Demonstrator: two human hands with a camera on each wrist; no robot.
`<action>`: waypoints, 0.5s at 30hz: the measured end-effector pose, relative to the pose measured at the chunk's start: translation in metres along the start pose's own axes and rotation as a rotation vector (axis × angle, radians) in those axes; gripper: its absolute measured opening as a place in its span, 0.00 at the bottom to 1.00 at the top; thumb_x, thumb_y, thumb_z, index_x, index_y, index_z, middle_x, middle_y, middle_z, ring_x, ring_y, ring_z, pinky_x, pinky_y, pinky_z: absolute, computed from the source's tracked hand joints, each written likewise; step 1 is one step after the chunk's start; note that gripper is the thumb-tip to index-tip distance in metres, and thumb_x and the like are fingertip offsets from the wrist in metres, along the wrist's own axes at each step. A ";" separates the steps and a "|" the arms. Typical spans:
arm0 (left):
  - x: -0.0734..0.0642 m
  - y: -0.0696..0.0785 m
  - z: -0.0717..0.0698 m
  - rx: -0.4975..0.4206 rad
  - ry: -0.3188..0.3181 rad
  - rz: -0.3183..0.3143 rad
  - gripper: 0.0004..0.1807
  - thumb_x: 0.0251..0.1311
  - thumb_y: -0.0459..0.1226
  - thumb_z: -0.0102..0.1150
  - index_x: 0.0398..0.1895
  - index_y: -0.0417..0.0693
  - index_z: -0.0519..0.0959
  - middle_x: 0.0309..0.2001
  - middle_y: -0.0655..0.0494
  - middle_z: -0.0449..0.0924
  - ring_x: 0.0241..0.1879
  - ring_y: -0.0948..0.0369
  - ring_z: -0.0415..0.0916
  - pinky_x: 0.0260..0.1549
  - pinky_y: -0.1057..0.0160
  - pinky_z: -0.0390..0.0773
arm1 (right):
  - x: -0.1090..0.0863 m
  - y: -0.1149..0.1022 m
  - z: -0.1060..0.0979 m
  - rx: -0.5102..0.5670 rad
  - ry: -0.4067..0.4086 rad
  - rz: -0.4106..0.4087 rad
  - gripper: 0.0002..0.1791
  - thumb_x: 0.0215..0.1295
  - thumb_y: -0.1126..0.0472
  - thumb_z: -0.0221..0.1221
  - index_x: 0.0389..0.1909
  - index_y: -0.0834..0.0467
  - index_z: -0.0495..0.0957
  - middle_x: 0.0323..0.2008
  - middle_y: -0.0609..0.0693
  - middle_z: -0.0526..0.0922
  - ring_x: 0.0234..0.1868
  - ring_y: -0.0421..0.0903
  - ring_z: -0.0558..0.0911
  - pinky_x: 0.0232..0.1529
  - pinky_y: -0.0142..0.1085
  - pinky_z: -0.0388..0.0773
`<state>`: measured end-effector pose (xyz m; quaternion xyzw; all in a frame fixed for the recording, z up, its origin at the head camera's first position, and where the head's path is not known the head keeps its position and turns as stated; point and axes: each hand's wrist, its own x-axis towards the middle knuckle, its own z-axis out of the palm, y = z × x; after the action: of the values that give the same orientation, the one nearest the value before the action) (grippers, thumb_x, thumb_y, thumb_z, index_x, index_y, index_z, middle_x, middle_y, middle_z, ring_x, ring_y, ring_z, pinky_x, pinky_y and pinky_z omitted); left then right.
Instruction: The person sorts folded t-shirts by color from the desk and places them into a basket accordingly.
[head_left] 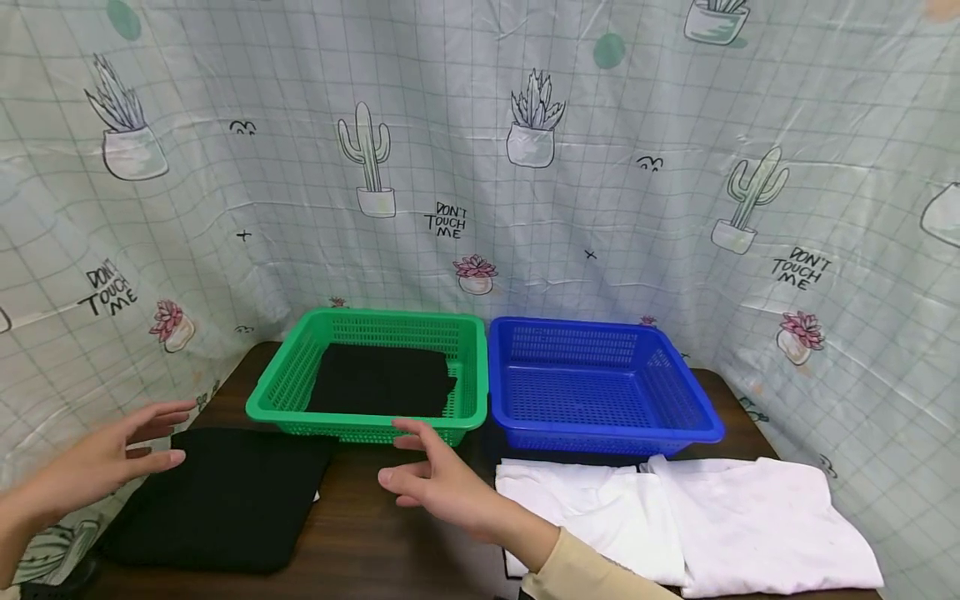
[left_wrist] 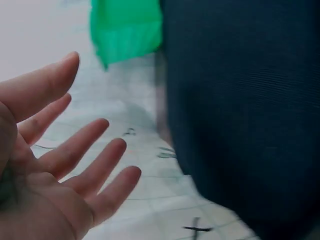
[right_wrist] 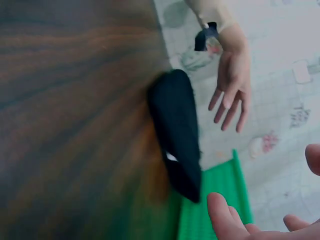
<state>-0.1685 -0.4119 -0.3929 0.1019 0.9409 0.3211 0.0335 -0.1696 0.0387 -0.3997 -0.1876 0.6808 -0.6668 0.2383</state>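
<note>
A folded black garment or cloth point(head_left: 225, 500) lies on the table at the left, a small white spot at its right edge. Above its far left corner hovers my left hand point(head_left: 112, 454), fingers extended and thumb apart, holding nothing. My right hand point(head_left: 442, 487) is in the air before the green basket point(head_left: 315, 418), its fingers loosely bent and nothing between them. Inside that basket rests another folded black cloth point(head_left: 382, 379). In the right wrist view, the left hand point(right_wrist: 232, 87) shows beyond the black cloth point(right_wrist: 175, 130), apart from it.
A blue basket point(head_left: 607, 434) with nothing in it stands right of the green one. Two folded white cloths, one nearer the middle point(head_left: 592, 508) and one further right point(head_left: 772, 525), lie before it. Behind the dark wooden table point(head_left: 367, 533) hangs a patterned curtain point(head_left: 480, 192).
</note>
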 end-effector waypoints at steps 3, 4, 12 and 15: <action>0.001 -0.006 0.008 -0.010 -0.031 -0.012 0.41 0.78 0.40 0.61 0.80 0.26 0.53 0.74 0.20 0.59 0.66 0.23 0.64 0.50 0.43 0.84 | 0.004 0.013 0.008 0.012 0.003 0.027 0.38 0.75 0.58 0.66 0.81 0.47 0.60 0.76 0.56 0.64 0.62 0.50 0.83 0.56 0.48 0.85; 0.002 -0.008 0.010 -0.021 -0.041 -0.007 0.41 0.77 0.39 0.61 0.80 0.25 0.52 0.74 0.18 0.58 0.65 0.19 0.62 0.51 0.36 0.81 | 0.006 0.017 0.010 0.021 0.007 0.035 0.38 0.75 0.58 0.66 0.81 0.48 0.60 0.76 0.57 0.63 0.62 0.51 0.83 0.56 0.49 0.86; 0.002 -0.023 0.020 -0.057 -0.126 -0.086 0.45 0.76 0.40 0.63 0.79 0.23 0.48 0.70 0.11 0.53 0.65 0.16 0.57 0.50 0.33 0.78 | 0.020 0.041 0.023 0.099 0.029 0.087 0.42 0.73 0.61 0.66 0.82 0.53 0.56 0.77 0.64 0.59 0.59 0.53 0.84 0.55 0.55 0.85; 0.002 -0.027 0.020 -0.080 -0.184 -0.125 0.47 0.78 0.42 0.61 0.80 0.23 0.44 0.69 0.08 0.51 0.65 0.15 0.55 0.49 0.36 0.79 | 0.024 0.046 0.028 0.138 0.023 0.109 0.43 0.72 0.63 0.66 0.82 0.54 0.55 0.76 0.65 0.58 0.59 0.54 0.84 0.55 0.57 0.85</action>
<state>-0.1729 -0.4208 -0.4251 0.0705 0.9249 0.3448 0.1435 -0.1704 0.0037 -0.4474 -0.1255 0.6450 -0.7003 0.2789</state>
